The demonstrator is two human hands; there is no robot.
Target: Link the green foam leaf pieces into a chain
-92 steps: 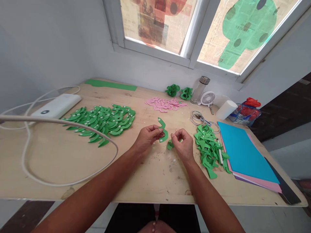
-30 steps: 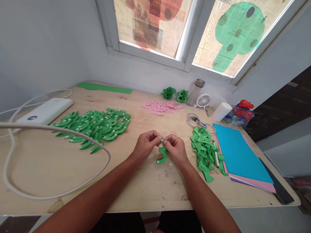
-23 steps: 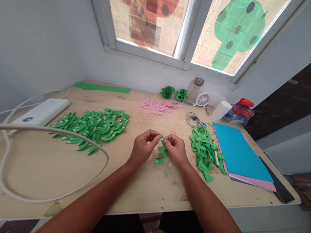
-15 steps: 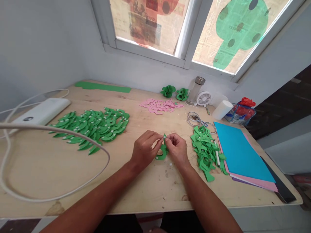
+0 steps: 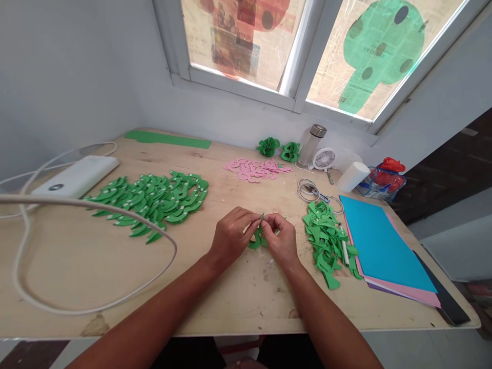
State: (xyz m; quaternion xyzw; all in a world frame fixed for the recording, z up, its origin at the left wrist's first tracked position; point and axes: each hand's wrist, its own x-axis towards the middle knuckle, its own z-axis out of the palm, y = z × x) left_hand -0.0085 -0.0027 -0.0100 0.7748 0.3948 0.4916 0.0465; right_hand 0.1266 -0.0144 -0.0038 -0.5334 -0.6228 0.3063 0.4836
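A curved green paper cutout (image 5: 254, 243) hangs between my hands at the middle of the table, its upper tip pinched by both. My left hand (image 5: 235, 231) is closed with thumb and finger at that tip, and my right hand (image 5: 281, 237) pinches it from the other side. Fingers hide much of the paper. To the left spreads a pile of curved green cutouts (image 5: 154, 197) with small white squares on them. A heap of green paper scraps (image 5: 326, 238) lies right of my right hand, a white pen (image 5: 344, 248) on it.
Pink cutouts (image 5: 255, 169) lie farther back, before two green paper balls (image 5: 268, 146). A glass bottle (image 5: 312, 146), small fan (image 5: 323, 159) and tape rings (image 5: 308, 190) stand nearby. Blue sheets (image 5: 384, 246) are stacked right. A white cable (image 5: 115, 307) loops at left by a power bank (image 5: 77, 176).
My left hand held the curved cutout away from my right hand at first. Both hands then met at its upper tip, and my left fingers have turned over it. The view has shifted slightly.
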